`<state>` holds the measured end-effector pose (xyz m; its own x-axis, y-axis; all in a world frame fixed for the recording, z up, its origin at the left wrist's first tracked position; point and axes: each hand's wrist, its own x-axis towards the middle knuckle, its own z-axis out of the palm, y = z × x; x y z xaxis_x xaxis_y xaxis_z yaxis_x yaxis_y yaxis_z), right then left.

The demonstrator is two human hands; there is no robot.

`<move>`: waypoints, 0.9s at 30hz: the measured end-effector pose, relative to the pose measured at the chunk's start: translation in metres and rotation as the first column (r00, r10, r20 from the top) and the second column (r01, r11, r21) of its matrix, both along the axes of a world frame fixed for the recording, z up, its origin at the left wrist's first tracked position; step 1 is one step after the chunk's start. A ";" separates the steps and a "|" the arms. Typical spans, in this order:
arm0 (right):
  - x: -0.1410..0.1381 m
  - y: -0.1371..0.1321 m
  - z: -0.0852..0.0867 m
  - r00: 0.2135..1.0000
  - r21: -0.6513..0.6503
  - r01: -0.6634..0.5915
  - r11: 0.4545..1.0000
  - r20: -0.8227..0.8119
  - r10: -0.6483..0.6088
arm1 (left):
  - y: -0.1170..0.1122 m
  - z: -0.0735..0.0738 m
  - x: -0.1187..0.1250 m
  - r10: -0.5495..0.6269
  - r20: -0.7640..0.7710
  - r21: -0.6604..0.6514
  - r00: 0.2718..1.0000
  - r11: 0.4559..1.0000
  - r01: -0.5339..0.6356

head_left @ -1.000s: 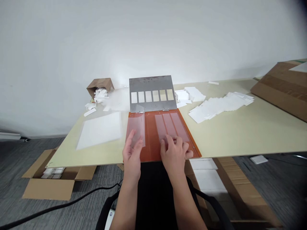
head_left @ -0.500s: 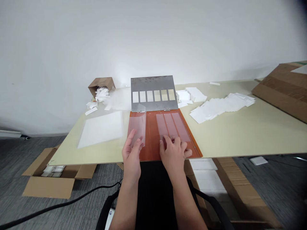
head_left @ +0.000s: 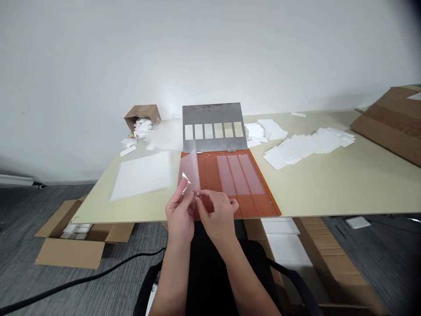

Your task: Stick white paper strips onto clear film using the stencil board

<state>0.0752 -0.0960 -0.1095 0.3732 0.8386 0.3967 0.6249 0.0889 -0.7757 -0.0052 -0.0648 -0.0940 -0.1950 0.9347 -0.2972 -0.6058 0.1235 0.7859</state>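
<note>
An orange base plate (head_left: 259, 204) lies at the near table edge, with three clear strips (head_left: 239, 174) laid side by side on it. A grey metal lid (head_left: 213, 112) with a row of rectangular windows stands hinged open behind it. My left hand (head_left: 179, 213) and my right hand (head_left: 217, 213) meet over the plate's left part. Both pinch the lower end of a stack of clear plastic strips (head_left: 190, 171), which tilts up off the plate.
A clear sheet (head_left: 143, 174) lies left of the plate. White cards (head_left: 304, 147) are spread to the right, and a tipped brown box (head_left: 142, 115) spills white pieces at the back left. Large cardboard (head_left: 390, 125) lies far right. An open carton (head_left: 70, 243) sits on the floor.
My right hand left the three strips and moved left to the stack in my left hand. The stack, flat on the plate before, is now lifted and tilted up.
</note>
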 end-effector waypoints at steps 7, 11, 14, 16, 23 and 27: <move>0.003 0.001 -0.001 0.995 -0.029 -0.032 0.999 -0.092 0.029 | -0.001 -0.002 -0.002 -0.018 0.028 0.006 0.999 1.000 0.018; 0.005 0.001 0.002 0.985 -0.055 -0.071 0.996 -0.162 0.061 | -0.002 -0.003 -0.003 -0.022 0.014 0.016 1.000 1.000 0.022; 0.007 0.001 0.003 0.967 -0.057 -0.115 0.992 -0.235 0.098 | -0.003 -0.004 -0.004 -0.026 0.004 0.025 1.000 0.999 0.026; 0.008 0.001 0.003 0.954 -0.048 -0.141 0.989 -0.272 0.123 | -0.003 -0.004 -0.004 -0.026 0.010 0.028 1.000 0.999 0.025; 0.011 0.003 0.002 0.925 -0.034 -0.191 0.981 -0.342 0.168 | -0.004 -0.003 -0.003 -0.013 0.023 0.050 1.000 0.999 0.012; 0.012 0.002 0.003 0.931 -0.023 -0.189 0.982 -0.323 0.172 | -0.004 -0.003 -0.004 -0.016 0.020 0.055 1.000 0.998 0.015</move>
